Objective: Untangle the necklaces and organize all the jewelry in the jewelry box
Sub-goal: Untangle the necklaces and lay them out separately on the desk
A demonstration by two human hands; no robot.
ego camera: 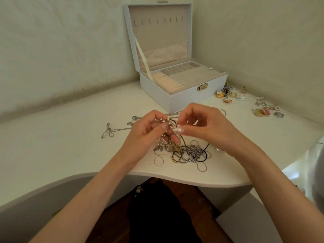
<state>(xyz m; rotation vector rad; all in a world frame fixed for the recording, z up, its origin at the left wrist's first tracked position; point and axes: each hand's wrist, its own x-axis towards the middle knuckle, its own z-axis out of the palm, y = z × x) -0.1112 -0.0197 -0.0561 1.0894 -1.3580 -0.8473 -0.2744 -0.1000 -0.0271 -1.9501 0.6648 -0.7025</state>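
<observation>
Necklaces (182,151) lie knotted on the counter (70,137) by its near edge, part lifted: the left hand (149,130) grips a beaded strand (162,140), and the right hand (201,123) pinches what looks like the same strand. Pulling hard could tighten the knot, snap a fine chain, or drag loops off the edge.

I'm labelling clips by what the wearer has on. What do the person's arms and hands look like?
Both forearms are bare, with no sleeves in view. No watch, bracelet or ring shows on the left hand or right hand. The nails are longish with a pale glossy finish.
</observation>
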